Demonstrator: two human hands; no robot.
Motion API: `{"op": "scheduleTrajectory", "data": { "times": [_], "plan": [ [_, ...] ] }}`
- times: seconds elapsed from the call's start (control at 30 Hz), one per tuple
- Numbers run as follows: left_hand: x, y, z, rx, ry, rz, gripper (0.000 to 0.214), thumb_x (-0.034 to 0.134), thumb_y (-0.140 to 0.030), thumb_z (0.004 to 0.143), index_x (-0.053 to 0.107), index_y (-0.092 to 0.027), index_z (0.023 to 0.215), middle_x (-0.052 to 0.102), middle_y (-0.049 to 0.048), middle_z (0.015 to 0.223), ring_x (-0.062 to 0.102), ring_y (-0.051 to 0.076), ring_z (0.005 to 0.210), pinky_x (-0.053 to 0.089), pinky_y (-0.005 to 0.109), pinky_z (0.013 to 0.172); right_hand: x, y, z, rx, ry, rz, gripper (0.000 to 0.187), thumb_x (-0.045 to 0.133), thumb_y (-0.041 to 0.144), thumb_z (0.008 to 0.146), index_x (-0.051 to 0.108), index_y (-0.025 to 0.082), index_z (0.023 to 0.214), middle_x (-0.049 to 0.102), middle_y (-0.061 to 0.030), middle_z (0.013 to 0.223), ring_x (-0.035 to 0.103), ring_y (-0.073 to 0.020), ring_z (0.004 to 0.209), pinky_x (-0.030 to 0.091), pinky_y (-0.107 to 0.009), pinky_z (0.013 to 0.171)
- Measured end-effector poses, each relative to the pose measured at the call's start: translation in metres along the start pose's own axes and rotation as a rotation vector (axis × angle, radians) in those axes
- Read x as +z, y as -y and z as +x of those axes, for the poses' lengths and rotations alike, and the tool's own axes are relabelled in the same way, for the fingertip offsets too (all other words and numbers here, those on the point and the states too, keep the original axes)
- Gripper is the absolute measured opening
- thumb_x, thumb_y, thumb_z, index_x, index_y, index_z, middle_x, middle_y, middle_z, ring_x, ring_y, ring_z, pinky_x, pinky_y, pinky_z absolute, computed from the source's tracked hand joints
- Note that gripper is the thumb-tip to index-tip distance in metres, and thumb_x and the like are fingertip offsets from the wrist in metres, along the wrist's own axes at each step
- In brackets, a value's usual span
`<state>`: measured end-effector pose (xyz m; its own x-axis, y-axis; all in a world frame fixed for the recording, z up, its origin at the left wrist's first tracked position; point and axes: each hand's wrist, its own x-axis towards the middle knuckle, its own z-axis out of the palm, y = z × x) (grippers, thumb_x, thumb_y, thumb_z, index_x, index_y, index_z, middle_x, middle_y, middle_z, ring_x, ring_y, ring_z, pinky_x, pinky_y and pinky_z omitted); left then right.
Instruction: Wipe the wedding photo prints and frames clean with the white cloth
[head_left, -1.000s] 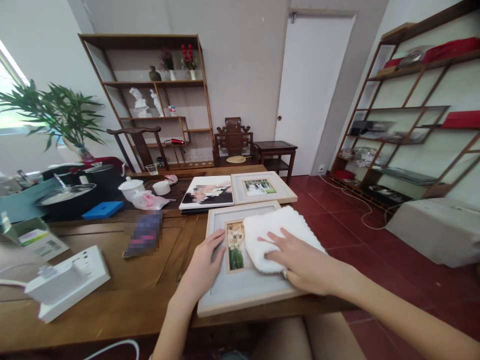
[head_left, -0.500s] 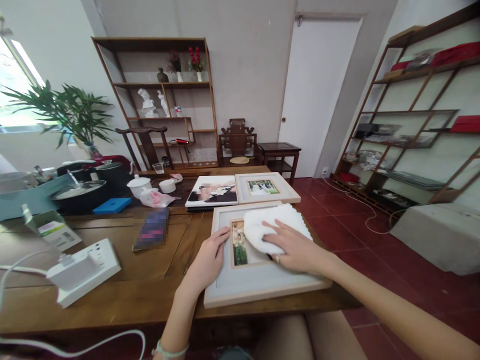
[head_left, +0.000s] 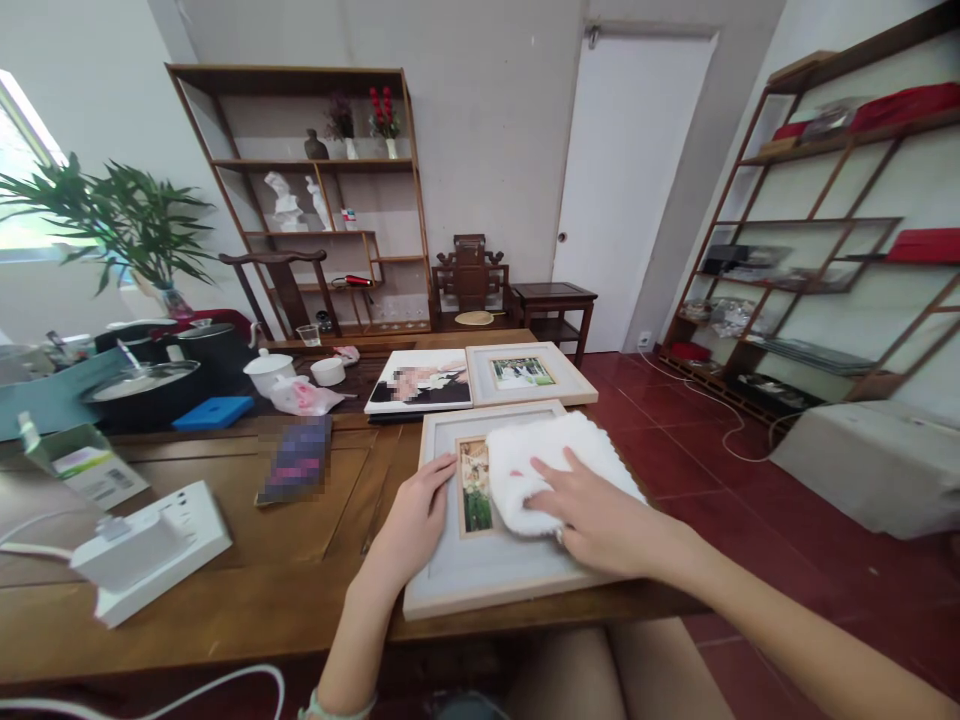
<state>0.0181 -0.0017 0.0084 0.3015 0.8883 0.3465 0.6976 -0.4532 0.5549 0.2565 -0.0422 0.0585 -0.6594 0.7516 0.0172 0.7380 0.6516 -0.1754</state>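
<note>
Since the earlier frame, my right grip (head_left: 606,522) and the white, fluffy, scallop-edged cloth (head_left: 544,435) beneath it have slid slightly toward me and to the right over the pale-wood picture frame with a grey-white mount (head_left: 465,575). My right fingers are partly spread and pressed on the cloth, pointing away and leftward; whether they pinch a fold, I cannot tell. The cloth spreads ahead of and to both sides of that grip, its longer way seemingly crosswise. My left grip (head_left: 412,515) lies along the frame's left edge, fingers nearly straight, thumb apart, not closed round anything I can see. Between the two grips shows the bare left strip of the small colour photo in a thin wooden border (head_left: 475,490), touching the cloth's left edge; my left fingertips are just beside it.
</note>
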Motion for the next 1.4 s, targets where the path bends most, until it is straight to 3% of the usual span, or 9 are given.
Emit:
{"op": "scheduleTrajectory", "data": {
  "times": [0.13,0.23,0.43,0.63,0.8,1.07,1.2,1.3,1.4],
  "plan": [
    [-0.001,-0.001,0.0,0.017,0.0,0.009,0.04,0.035,-0.019,0.086,0.061,-0.013,0.116,0.057,0.0096,0.129,0.053,0.021,0.119,0.038,0.04,0.106,-0.016,0.032,-0.04,-0.007,0.069,0.097,0.049,0.042,0.008,0.062,0.064,0.021,0.104,0.062,-0.0118,0.117,0.04,-0.0236,0.127,0.015,-0.046,0.11],
    [-0.001,-0.001,0.0,0.025,0.011,0.007,0.04,0.035,-0.019,0.087,0.061,-0.012,0.116,0.057,0.01,0.129,0.053,0.02,0.12,0.038,0.039,0.106,-0.019,0.04,-0.046,-0.006,0.086,0.14,0.042,0.044,0.01,0.063,0.066,0.023,0.097,0.065,-0.0104,0.112,0.041,-0.0221,0.127,0.015,-0.044,0.111],
    [-0.001,0.002,0.0,0.036,0.02,0.0,0.04,0.034,-0.019,0.087,0.06,-0.013,0.118,0.056,0.0098,0.13,0.052,0.02,0.121,0.036,0.039,0.107,0.003,0.005,-0.006,0.006,-0.028,0.046,0.051,0.048,0.015,0.068,0.058,0.016,0.119,0.048,-0.0147,0.136,0.023,-0.0234,0.136,0.009,-0.048,0.112],
    [-0.004,0.003,0.001,0.045,0.045,0.005,0.04,0.034,-0.021,0.088,0.059,-0.012,0.119,0.054,0.01,0.132,0.05,0.021,0.122,0.036,0.039,0.107,0.006,-0.039,0.048,0.11,-0.171,-0.114,0.055,0.047,0.013,0.071,0.053,0.016,0.126,0.033,-0.0122,0.146,0.02,-0.0306,0.137,0.011,-0.057,0.108],
    [-0.004,0.004,0.001,0.057,0.029,-0.012,0.039,0.036,-0.019,0.087,0.061,-0.015,0.116,0.057,0.0092,0.13,0.052,0.021,0.12,0.037,0.04,0.106,0.007,-0.047,0.067,0.136,-0.181,-0.127,0.06,0.044,0.006,0.067,0.052,0.014,0.126,0.032,-0.0104,0.147,0.012,-0.0346,0.138,0.008,-0.063,0.105],
    [-0.001,0.003,0.001,0.049,0.035,0.001,0.04,0.035,-0.02,0.088,0.059,-0.013,0.119,0.055,0.0107,0.131,0.051,0.021,0.121,0.037,0.039,0.106,-0.005,0.011,0.004,-0.087,0.062,0.094,0.059,0.042,0.004,0.062,0.061,0.017,0.116,0.044,-0.0088,0.14,0.023,-0.029,0.136,0.017,-0.054,0.109],
    [0.001,0.004,0.001,0.051,0.039,0.019,0.042,0.033,-0.019,0.088,0.057,-0.015,0.122,0.052,0.0099,0.135,0.049,0.021,0.124,0.036,0.04,0.107,-0.018,0.045,-0.03,-0.132,0.099,0.23,0.061,0.042,0.003,0.059,0.062,0.024,0.113,0.044,-0.002,0.141,0.029,-0.0216,0.134,0.017,-0.044,0.112],
    [0.002,0.005,0.0,0.056,0.053,0.042,0.043,0.031,-0.019,0.089,0.055,-0.014,0.124,0.046,0.0107,0.14,0.042,0.021,0.129,0.032,0.04,0.109,-0.016,0.053,-0.035,-0.129,0.08,0.269,0.061,0.042,0.005,0.059,0.062,0.026,0.112,0.044,0.0,0.14,0.03,-0.0184,0.134,0.015,-0.039,0.112],
    [0.003,0.006,-0.001,0.05,0.048,0.067,0.044,0.03,-0.02,0.089,0.054,-0.01,0.124,0.04,0.0132,0.144,0.037,0.022,0.132,0.028,0.038,0.111,-0.004,0.041,-0.021,-0.074,0.027,0.213,0.058,0.044,0.007,0.06,0.061,0.021,0.114,0.042,-0.0049,0.142,0.025,-0.0215,0.136,0.016,-0.044,0.112]
  ]
}}
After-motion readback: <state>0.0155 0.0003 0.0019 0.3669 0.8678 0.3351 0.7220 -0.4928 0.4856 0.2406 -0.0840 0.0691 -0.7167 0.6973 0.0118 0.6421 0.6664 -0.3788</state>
